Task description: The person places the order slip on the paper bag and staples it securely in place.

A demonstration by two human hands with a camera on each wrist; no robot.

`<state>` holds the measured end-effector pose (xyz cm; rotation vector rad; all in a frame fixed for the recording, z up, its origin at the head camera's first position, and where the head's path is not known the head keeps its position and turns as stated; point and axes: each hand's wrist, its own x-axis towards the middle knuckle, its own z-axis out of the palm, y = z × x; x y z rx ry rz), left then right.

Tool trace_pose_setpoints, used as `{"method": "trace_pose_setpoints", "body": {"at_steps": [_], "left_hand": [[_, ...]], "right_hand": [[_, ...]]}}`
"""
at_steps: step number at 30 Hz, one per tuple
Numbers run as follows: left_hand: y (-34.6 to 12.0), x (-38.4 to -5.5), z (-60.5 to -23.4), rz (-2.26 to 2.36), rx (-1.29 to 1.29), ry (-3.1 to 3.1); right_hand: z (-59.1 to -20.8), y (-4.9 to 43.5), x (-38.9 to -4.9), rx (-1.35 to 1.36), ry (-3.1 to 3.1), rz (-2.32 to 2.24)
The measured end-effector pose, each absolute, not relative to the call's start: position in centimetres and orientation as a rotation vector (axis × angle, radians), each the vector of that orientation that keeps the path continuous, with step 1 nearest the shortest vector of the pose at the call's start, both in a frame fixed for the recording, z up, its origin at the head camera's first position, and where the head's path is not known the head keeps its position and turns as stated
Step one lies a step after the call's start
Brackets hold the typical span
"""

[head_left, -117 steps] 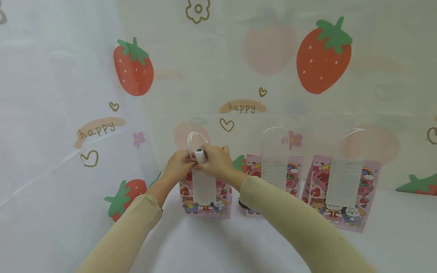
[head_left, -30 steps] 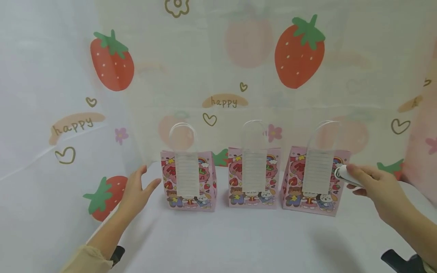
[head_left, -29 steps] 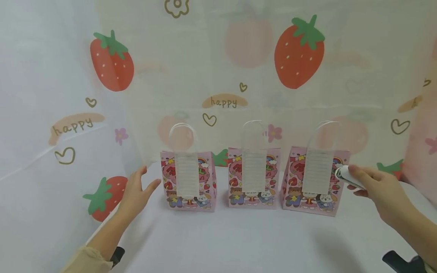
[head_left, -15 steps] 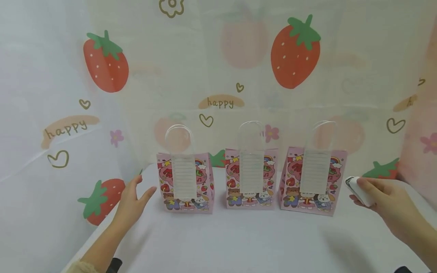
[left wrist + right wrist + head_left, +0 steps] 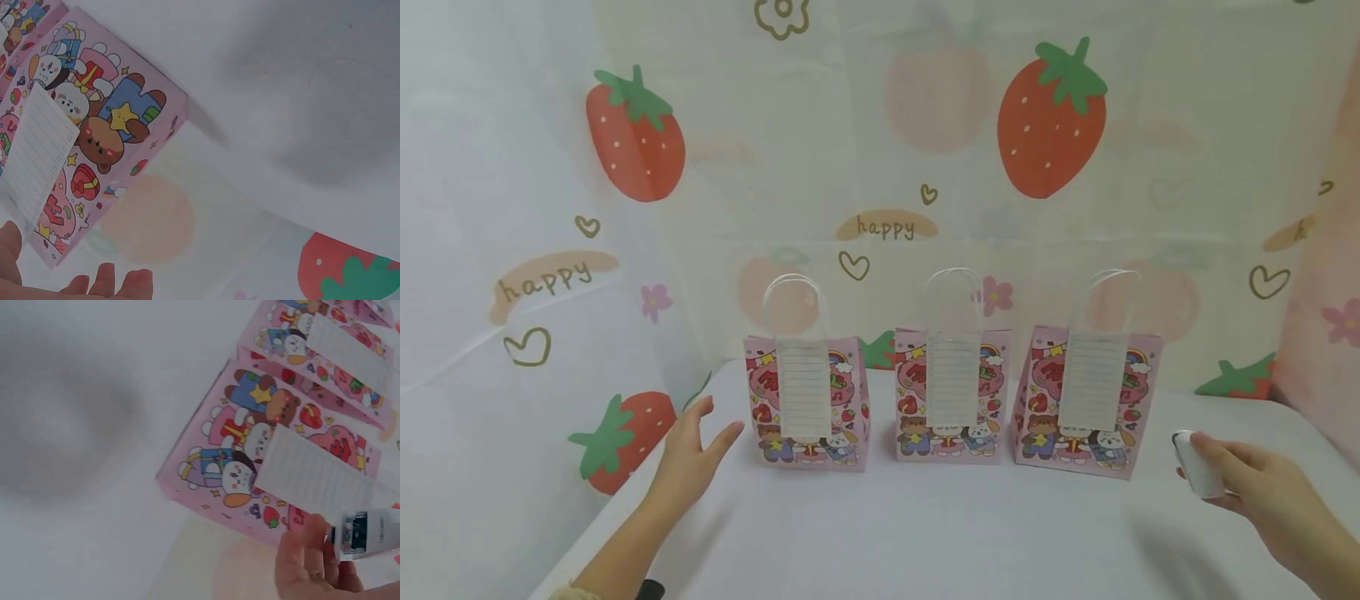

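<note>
Three pink gift bags with cartoon animals stand in a row: a left bag point(image 5: 808, 454), a middle bag point(image 5: 947, 446) and a right bag point(image 5: 1075, 458). Each has clear looped handles and a lined paper slip hanging on its front, such as the left slip point(image 5: 805, 390). My left hand point(image 5: 681, 467) is held apart from the left bag, thumb and fingers spread, holding nothing. To the right of the right bag, my right hand point(image 5: 1273, 492) grips a small white stapler point(image 5: 1199, 467). Its metal and black end shows in the right wrist view, where the stapler point(image 5: 380, 532) overlaps the bag.
A white-covered table point(image 5: 925, 533) lies under the bags. Behind them hangs a strawberry-printed sheet point(image 5: 760, 192), which also closes the left side, and a pink-toned sheet point(image 5: 1330, 250) is on the right.
Earlier both hands were at the left bag's top with the stapler. They have since parted. Lately the right hand has lowered and moved slightly right, turning the stapler; the left hand has hardly moved.
</note>
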<state>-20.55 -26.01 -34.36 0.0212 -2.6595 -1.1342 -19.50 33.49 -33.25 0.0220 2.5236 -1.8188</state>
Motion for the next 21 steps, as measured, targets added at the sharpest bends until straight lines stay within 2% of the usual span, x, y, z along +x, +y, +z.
{"method": "trace_pose_setpoints", "body": {"at_steps": [15,21], "left_hand": [[-25.8,-20.0,-35.2,-1.133,0.048,-2.717],[-25.7,-19.9,-35.5,-1.131,0.039,-2.733]], "right_hand": [[-36.8,33.9,-18.7,0.251,2.314,-1.623],[-38.8,33.9,-18.8,0.353,2.304,-1.407]]}}
